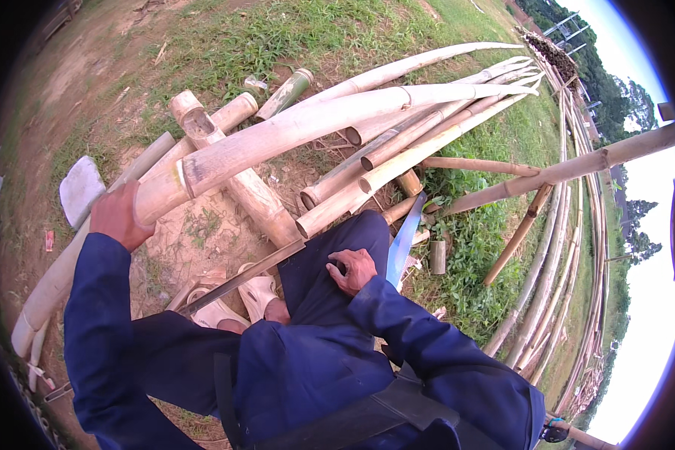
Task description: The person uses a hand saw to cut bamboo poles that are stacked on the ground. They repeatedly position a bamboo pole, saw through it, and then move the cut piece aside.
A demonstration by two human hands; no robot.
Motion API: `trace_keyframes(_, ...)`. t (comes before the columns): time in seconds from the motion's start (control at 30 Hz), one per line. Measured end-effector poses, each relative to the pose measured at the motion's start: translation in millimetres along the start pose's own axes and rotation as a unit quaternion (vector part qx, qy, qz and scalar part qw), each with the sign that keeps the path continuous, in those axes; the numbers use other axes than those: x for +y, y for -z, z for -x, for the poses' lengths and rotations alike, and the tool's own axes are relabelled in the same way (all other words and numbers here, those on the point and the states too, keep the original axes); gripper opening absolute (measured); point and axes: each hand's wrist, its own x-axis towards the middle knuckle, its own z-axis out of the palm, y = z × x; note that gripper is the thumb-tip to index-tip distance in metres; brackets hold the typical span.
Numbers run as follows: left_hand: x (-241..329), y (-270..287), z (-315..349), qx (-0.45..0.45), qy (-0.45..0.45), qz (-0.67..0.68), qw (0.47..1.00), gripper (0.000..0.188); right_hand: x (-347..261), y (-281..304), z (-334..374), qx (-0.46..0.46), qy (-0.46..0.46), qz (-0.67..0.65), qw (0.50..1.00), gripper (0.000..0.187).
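Observation:
My left hand (118, 216) is wrapped over a thick pale bamboo pole (240, 142), its fingers mostly hidden behind it. The pole slants from the lower left to the far right and lies across a bamboo support (251, 199) of crossed pieces. On my dark-trousered thigh lies my right hand (355, 271), its fingers loosely curved with a gap beside the thumb; nothing shows in it. Just beyond that knee a bluish blade (405, 238), like a saw's, stands tilted, its handle out of sight. A long narrow strip (240, 278) extends from my knee over my clogs.
Several cut bamboo poles (412, 154) lie together ahead. A short green bamboo piece (286, 93) and a white slab (82, 191) are near the support. To the right, a bamboo frame (555, 174) crosses the view, with long poles (551, 259) stacked beyond it.

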Motion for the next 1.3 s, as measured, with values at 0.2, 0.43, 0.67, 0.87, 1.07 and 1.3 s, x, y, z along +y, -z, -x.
trace_keyframes(0.2, -168.8, -1.1, 48.7, 0.068, 0.021, -0.096, 0.993, 0.064, 3.1, -4.8, 3.8, -0.005, -0.019, -0.002, 1.000, 0.024)
trace_keyframes(0.43, -261.6, -57.0, 154.9, 0.056, 0.086, -0.087, 0.991, 0.072, -8.8, 7.2, -21.7, 0.049, -0.074, -0.044, 0.995, 0.026)
trace_keyframes(0.67, -239.6, -104.4, 174.2, 0.081, 0.107, -0.018, 0.991, 0.075, 12.0, 5.6, -108.2, 0.123, -0.207, -0.290, 0.926, 0.048)
trace_keyframes(0.87, -231.2, -103.3, 192.4, 0.123, 0.083, -0.016, 0.989, 0.066, -2.5, -13.4, -124.8, 0.065, -0.293, -0.423, 0.855, 0.068)
trace_keyframes(1.07, -231.4, -93.2, 191.8, 0.083, 0.110, -0.002, 0.991, 0.059, -29.7, -28.1, -128.5, 0.020, -0.327, -0.544, 0.772, 0.075)
trace_keyframes(1.3, -228.3, -75.2, 191.5, 0.050, 0.133, -0.037, 0.989, 0.060, -23.7, -27.1, -126.4, 0.118, -0.280, -0.482, 0.822, 0.067)
